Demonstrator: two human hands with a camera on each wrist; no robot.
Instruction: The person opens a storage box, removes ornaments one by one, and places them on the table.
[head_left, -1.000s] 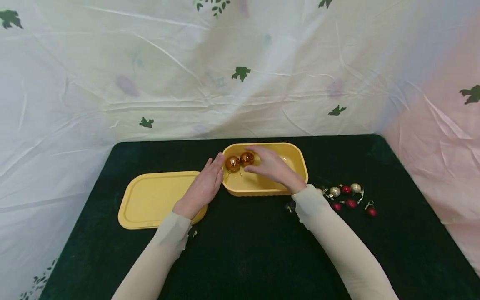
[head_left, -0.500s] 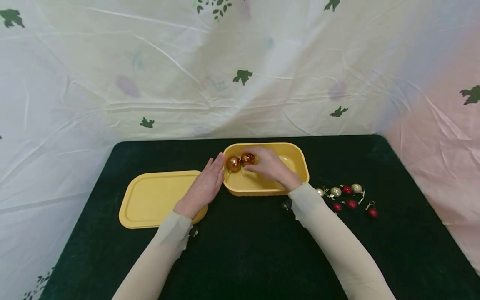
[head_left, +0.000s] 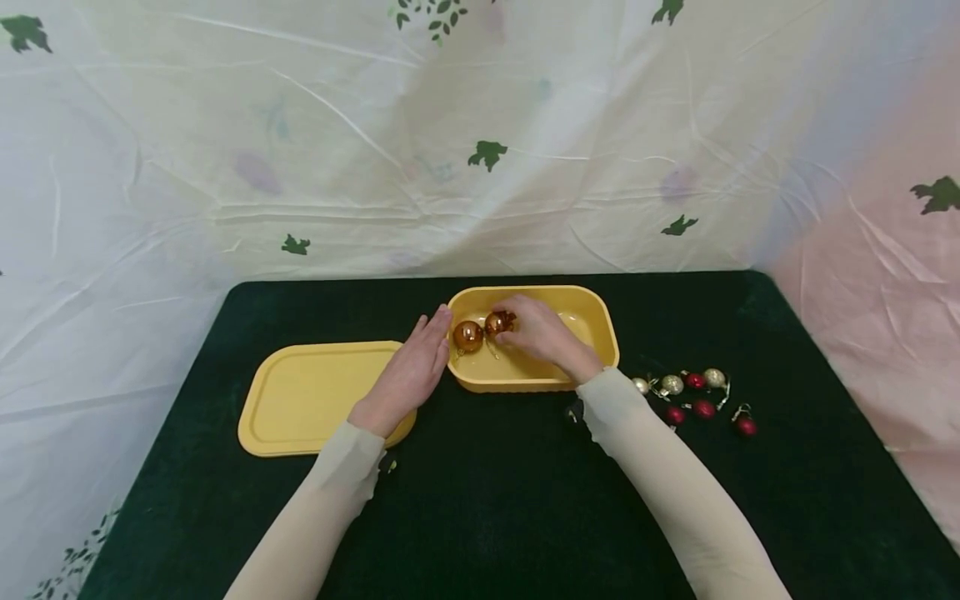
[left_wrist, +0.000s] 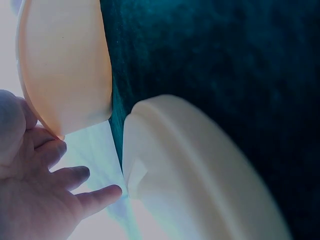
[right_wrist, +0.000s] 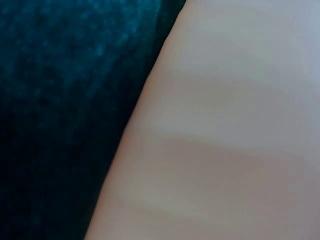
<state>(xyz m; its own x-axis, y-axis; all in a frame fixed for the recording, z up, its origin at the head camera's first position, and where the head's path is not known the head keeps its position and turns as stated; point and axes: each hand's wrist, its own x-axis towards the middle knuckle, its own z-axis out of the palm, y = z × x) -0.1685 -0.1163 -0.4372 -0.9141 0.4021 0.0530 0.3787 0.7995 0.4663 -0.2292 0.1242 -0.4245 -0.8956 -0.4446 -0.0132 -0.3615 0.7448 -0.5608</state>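
Note:
Two shiny amber Christmas baubles lie at the left end of a yellow plastic box (head_left: pixel 540 385). My right hand (head_left: pixel 538 332) reaches into the box and pinches the right-hand bauble (head_left: pixel 497 322) between thumb and fingers. Just beside it, the left-hand bauble (head_left: pixel 468 336) touches no hand. At the box's left end my left hand (head_left: pixel 408 367) rests its extended fingers against the rim. The left wrist view shows those fingertips (left_wrist: pixel 59 148) at the edge of the box wall (left_wrist: pixel 70 65). In the right wrist view a pale, blurred surface (right_wrist: pixel 220 120) hides the right hand.
A yellow lid (head_left: pixel 307 400) lies flat on the dark green tabletop (head_left: pixel 480 508), partly under the left forearm. Right of the box sits a cluster of small ornaments, including a red bauble (head_left: pixel 703 409) and a glittery gold bauble (head_left: pixel 714 378). A patterned cloth (head_left: pixel 360 150) hangs behind.
The right hand has closed on the right-hand amber bauble and shifted it slightly toward the person. The other bauble has also slid slightly nearer. The left hand stays at the rim.

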